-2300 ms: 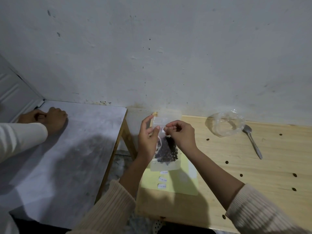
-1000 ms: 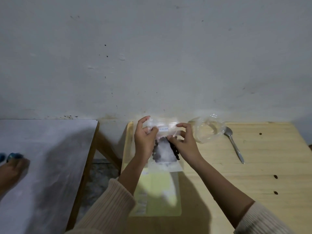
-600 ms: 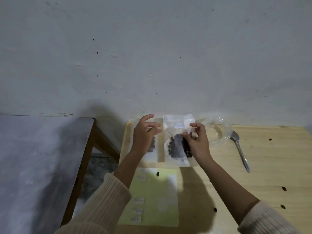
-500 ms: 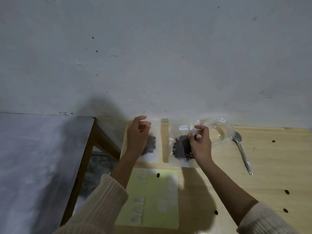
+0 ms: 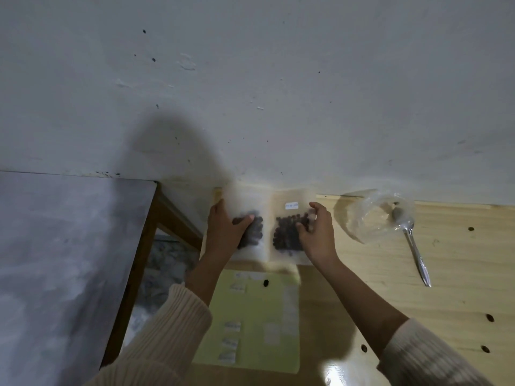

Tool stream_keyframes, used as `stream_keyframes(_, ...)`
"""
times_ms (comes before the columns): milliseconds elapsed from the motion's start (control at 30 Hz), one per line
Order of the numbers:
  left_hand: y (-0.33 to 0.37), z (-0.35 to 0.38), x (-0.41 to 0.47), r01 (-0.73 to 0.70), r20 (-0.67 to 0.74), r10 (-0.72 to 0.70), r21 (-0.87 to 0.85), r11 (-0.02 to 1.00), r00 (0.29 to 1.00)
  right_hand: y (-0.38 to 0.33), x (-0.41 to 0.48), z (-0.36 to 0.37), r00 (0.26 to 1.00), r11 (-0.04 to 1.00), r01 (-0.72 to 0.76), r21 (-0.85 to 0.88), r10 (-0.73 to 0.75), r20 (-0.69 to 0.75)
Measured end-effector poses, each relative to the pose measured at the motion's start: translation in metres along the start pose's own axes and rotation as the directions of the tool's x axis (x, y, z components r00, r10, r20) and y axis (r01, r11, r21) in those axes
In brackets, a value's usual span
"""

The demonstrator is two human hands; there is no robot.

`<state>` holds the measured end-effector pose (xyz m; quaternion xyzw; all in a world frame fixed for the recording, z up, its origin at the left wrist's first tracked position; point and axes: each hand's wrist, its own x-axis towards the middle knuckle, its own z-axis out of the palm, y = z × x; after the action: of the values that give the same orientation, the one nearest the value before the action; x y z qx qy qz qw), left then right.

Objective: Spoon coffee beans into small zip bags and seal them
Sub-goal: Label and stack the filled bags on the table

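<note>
Head view, then: any writing on the bags?
— One small white label [image 5: 291, 205] on the right zip bag [image 5: 289, 196], too blurred to read. Both bags lie flat at the worktop's [image 5: 459, 274] far left corner by the wall [image 5: 278, 107], coffee beans [image 5: 287, 235] inside.
— And the hands?
— The left hand [image 5: 223, 232] lies spread on the left zip bag [image 5: 250, 199], thumb over beans. The right hand [image 5: 317, 232] is bent-fingered on its bag; pinching or touching, cannot tell.
— Around?
— Yellow label sheet [image 5: 259, 310] nearer, crumpled clear bag [image 5: 367, 218] and spoon [image 5: 416, 254] rightward.

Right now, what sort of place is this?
Probably a plain room at home or a small workshop, used for packing by hand: a bare, marked wall, a light wooden table with drilled holes, and a yellow sheet of small labels.
</note>
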<state>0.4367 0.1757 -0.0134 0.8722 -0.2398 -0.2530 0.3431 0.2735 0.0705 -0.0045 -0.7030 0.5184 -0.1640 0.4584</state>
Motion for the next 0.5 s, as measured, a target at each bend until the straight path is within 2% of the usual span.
stream_keyframes(333,0.006,0.004,-0.009,-0.058,-0.086,0.065,0.081,0.995,0.994,0.003,-0.008,0.005,0.997,0.988,0.022,-0.156,-0.010,0.077)
stream_keyframes(500,0.004,0.002,-0.010,-0.072,-0.089,0.077,0.053,0.996,0.993,0.001,-0.014,0.007,0.999,0.988,0.037,-0.152,-0.031,0.042)
